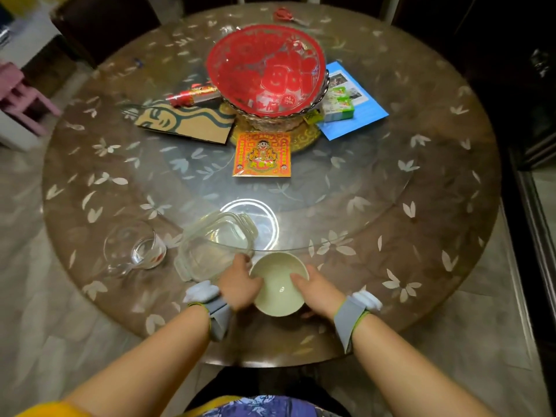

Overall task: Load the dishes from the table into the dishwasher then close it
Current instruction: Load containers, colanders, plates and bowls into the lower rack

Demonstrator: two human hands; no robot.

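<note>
A pale green bowl [278,284] stands near the front edge of the round table [391,251]. My left hand [240,284] grips its left rim with the thumb inside, and my right hand [316,288] grips its right rim the same way. Just left of the bowl sits a clear glass container [210,248], touching my left hand's fingertips. Further left lies a clear glass cup [132,248] on its side. The dishwasher is out of view.
At the table's middle stand a glass bowl with a red paper cutout [264,67], a brown paper bag [186,121], a red-and-yellow packet [261,153], a blue leaflet [352,97] and green boxes [338,105]. A pink stool [21,97] stands at the left.
</note>
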